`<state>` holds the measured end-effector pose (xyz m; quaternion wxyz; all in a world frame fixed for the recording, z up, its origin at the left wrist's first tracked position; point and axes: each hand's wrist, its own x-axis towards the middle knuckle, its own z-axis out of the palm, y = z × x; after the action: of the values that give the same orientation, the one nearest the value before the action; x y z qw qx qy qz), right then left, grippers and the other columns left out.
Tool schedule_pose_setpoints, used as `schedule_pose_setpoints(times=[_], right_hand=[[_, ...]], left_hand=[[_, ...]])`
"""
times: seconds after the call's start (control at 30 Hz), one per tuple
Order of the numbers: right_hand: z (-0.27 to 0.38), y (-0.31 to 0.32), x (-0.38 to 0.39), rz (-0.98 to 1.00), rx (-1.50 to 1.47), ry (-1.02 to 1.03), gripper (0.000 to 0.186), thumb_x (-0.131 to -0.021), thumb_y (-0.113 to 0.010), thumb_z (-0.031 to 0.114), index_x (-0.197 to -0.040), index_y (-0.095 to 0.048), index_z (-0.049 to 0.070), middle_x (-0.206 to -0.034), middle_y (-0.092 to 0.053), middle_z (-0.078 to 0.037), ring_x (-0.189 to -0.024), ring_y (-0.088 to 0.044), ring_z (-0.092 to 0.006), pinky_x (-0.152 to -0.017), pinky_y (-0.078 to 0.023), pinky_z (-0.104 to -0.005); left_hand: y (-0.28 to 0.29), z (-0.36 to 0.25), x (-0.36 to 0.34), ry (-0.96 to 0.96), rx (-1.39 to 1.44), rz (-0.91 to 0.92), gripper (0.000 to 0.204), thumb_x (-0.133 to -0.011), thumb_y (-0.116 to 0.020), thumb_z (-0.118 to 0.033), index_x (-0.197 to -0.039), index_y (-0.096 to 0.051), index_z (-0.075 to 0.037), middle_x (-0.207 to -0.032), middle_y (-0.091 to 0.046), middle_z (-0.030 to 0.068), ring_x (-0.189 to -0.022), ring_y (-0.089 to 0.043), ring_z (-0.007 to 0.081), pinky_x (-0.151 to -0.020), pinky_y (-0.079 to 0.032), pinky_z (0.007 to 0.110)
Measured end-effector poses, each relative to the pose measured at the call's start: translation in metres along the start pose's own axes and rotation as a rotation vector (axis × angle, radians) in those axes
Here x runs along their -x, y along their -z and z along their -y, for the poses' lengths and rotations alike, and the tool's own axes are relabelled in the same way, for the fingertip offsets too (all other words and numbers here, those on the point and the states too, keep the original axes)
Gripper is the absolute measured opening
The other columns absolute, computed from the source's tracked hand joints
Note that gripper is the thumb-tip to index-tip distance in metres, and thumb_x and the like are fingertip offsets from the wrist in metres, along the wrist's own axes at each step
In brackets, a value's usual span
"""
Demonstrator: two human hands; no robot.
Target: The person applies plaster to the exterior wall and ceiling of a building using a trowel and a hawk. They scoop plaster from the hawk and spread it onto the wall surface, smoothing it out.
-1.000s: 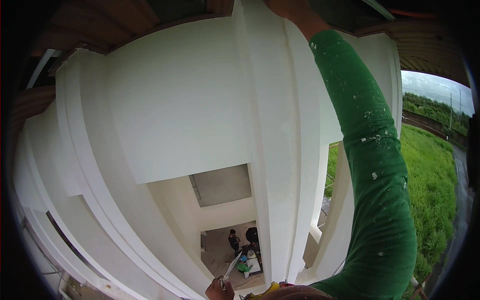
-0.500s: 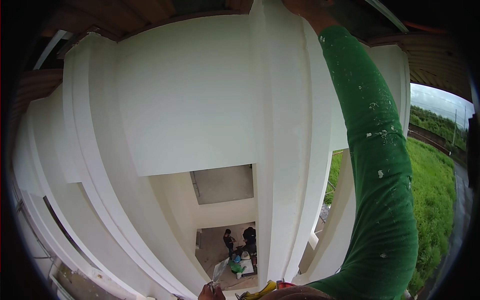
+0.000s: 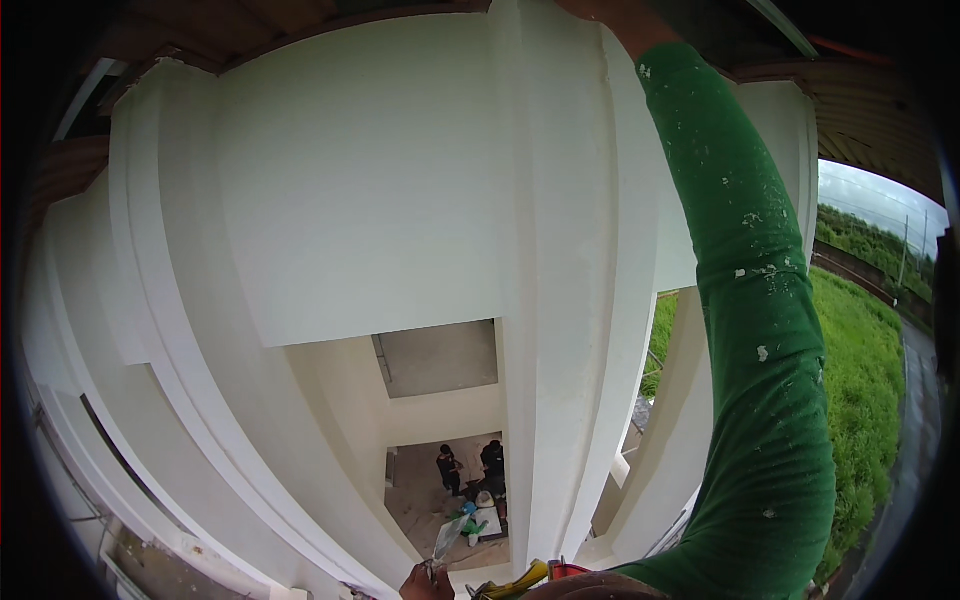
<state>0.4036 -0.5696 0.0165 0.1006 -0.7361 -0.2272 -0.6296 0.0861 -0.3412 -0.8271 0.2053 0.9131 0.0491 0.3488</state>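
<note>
My left hand (image 3: 427, 583), at the lower edge, is closed around a tool with a flat, shiny blade, which looks like a putty knife (image 3: 449, 538). The blade points up and away from me. My right arm, in a paint-spattered green sleeve (image 3: 752, 260), reaches up along the right side. At the top edge my right hand (image 3: 610, 14) is by the top of a white pillar (image 3: 560, 200), under the dark roof. Its fingers are mostly cut off, so I cannot tell what they touch or hold.
A broad white wall (image 3: 370, 180) lies left of the pillar, with openings below it. Far down, two people (image 3: 449, 470) stand near a pile of things. Yellow and red straps (image 3: 535, 575) lie close to my body. Green grass (image 3: 865, 400) and a path are outside at right.
The view has shifted slightly, so the wall, pillar and openings sit a little further left and higher. My right arm stays raised; my left hand still grips the tool.
</note>
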Motion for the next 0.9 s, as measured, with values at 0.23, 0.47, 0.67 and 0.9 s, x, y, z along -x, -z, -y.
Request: schedule_pose_setpoints(times=[0.23,0.47,0.67,0.9], right_hand=[[0.013,0.002,0.065,-0.032,-0.087,0.176,0.049,-0.088,-0.049,-0.003,-0.135,-0.060,0.006,-0.141,-0.055,-0.014,-0.121,-0.058,-0.0332,-0.101,-0.049,-0.0435],[0.019,0.008,0.117,-0.047,-0.144,0.228,0.039,-0.088,-0.052,-0.001,-0.124,-0.067,0.005,-0.123,-0.064,-0.013,-0.105,-0.063,-0.0316,-0.092,-0.051,-0.0428],[0.016,0.002,0.162,-0.147,-0.215,0.330,0.034,-0.088,-0.054,0.001,-0.119,-0.069,0.004,-0.117,-0.067,-0.012,-0.100,-0.064,-0.0315,-0.088,-0.050,-0.0433],[0.013,-0.044,0.221,-0.228,-0.191,0.353,0.048,-0.075,-0.062,-0.003,-0.120,-0.070,0.014,-0.110,-0.066,-0.001,-0.097,-0.062,-0.0248,-0.085,-0.052,-0.0423]], left_hand=[[0.005,-0.014,0.019,0.088,-0.051,-0.098,0.028,-0.092,-0.062,-0.029,-0.094,-0.066,-0.001,-0.070,-0.062,0.0104,-0.060,-0.061,0.0273,-0.055,-0.051,0.040],[-0.032,-0.044,0.027,0.209,-0.098,-0.612,0.025,-0.079,-0.072,-0.022,-0.086,-0.066,0.001,-0.076,-0.066,0.0182,-0.067,-0.066,0.0398,-0.064,-0.053,0.047],[0.000,-0.079,0.009,0.520,-0.052,-0.158,0.024,-0.075,-0.075,-0.020,-0.085,-0.068,0.001,-0.081,-0.068,0.0207,-0.076,-0.067,0.0436,-0.071,-0.054,0.050],[0.014,-0.105,-0.002,0.468,-0.054,-0.143,0.025,-0.075,-0.076,-0.020,-0.087,-0.069,0.000,-0.079,-0.068,0.0194,-0.076,-0.067,0.0421,-0.071,-0.052,0.049]])
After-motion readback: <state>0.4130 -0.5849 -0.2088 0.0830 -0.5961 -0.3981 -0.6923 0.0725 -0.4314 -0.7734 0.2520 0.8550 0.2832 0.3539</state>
